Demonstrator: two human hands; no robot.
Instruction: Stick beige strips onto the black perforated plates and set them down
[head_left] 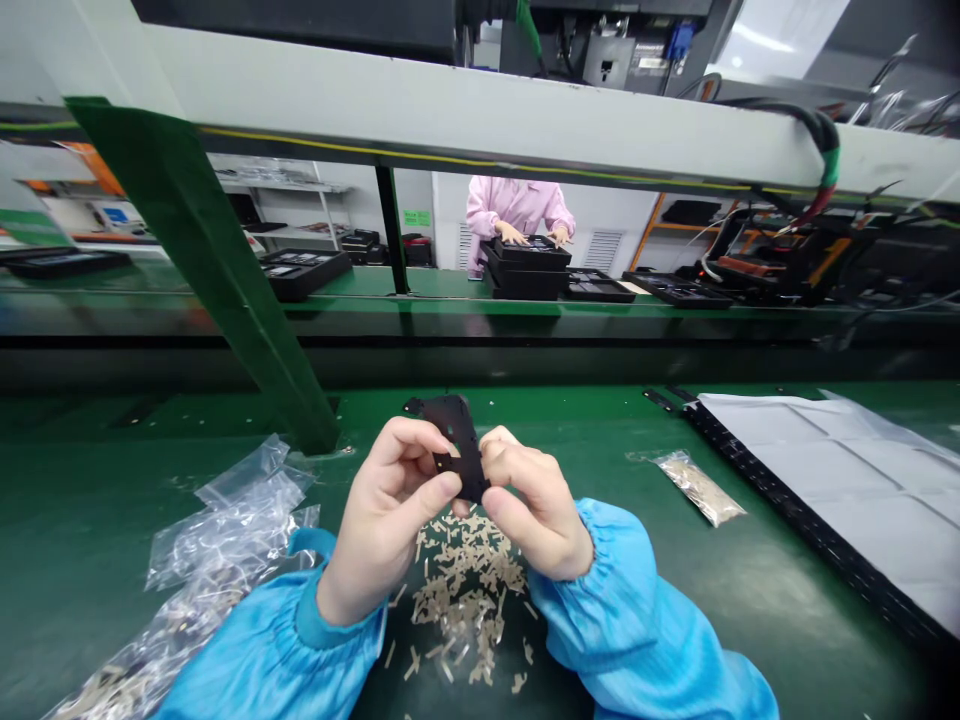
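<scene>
Left hand (382, 520) and right hand (540, 505) both grip a black bracket (456, 445) between fingers and thumbs, held above a loose heap of small beige pieces (469, 600) on the green workbench (90, 520). Clear plastic bag (225, 530) lies near the bench's left edge; smaller bag (699, 488) sits right of centre, just beside a black-framed white sheet (825, 490). Beyond a green upright (217, 270), a co-worker (517, 210) in pink rests both hands on stacked black trays (525, 270).
</scene>
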